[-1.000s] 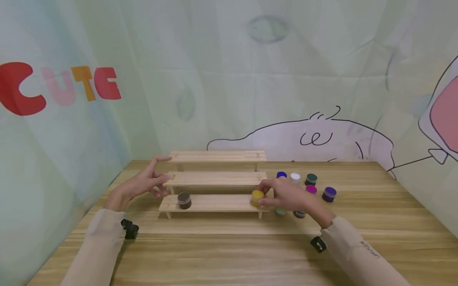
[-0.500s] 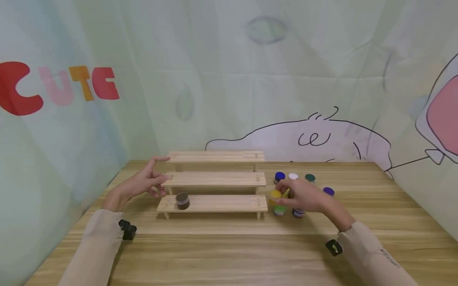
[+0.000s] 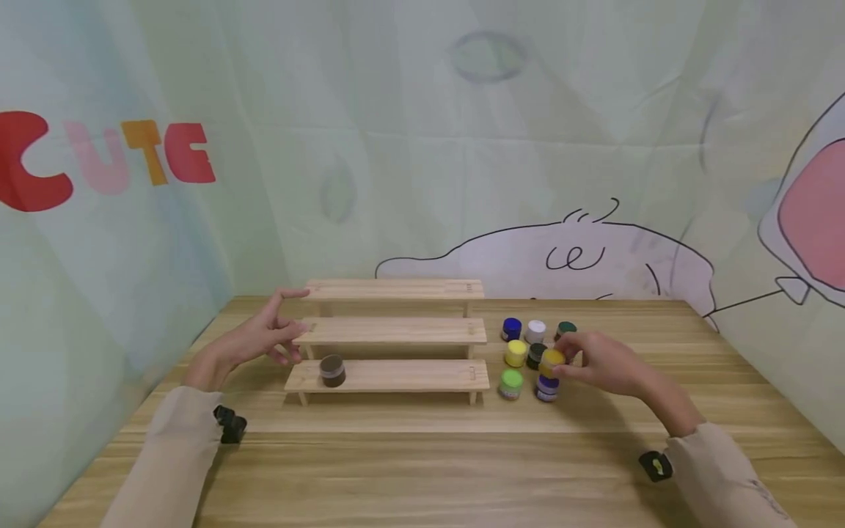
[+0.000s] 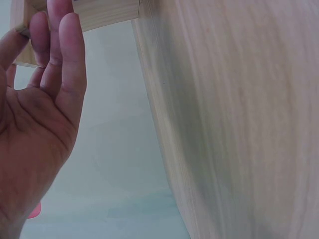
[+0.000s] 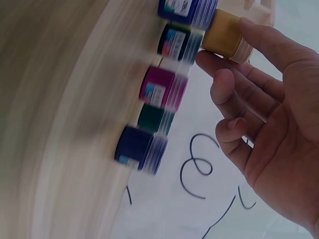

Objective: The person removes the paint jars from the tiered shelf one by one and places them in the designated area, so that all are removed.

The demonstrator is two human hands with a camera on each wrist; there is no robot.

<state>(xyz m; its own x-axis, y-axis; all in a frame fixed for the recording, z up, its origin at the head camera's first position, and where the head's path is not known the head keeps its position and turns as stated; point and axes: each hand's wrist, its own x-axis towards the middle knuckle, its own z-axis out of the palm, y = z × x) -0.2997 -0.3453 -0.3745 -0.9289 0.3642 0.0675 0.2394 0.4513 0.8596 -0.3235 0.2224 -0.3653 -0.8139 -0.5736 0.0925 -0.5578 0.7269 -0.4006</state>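
Note:
In the head view, my right hand (image 3: 604, 364) pinches a yellow-orange paint jar (image 3: 551, 362) between thumb and fingers, over the front of the jar group. The right wrist view shows that jar (image 5: 222, 34) tilted, lid toward the fingertips. My left hand (image 3: 254, 341) holds the left end of a three-tier wooden shelf (image 3: 396, 330), index finger stretched along the top tier and thumb at the middle one. At the left wrist, fingertips of the hand (image 4: 45, 104) meet the shelf's end (image 4: 107, 14). A dark brown paint jar (image 3: 333, 371) stands on the lowest tier's left part.
Right of the shelf stand several paint jars: blue (image 3: 511, 329), white (image 3: 536, 331), dark green (image 3: 566, 331), yellow (image 3: 516, 353), black (image 3: 538, 356), light green (image 3: 510, 384) and purple-blue (image 3: 547, 389). A magenta jar (image 5: 163, 87) shows at the right wrist. A printed curtain (image 3: 422, 183) hangs behind the table (image 3: 396, 469).
My right hand has carried the yellow-orange jar rightward from the lowest tier's right end to over the front jars. The left hand keeps its place at the shelf.

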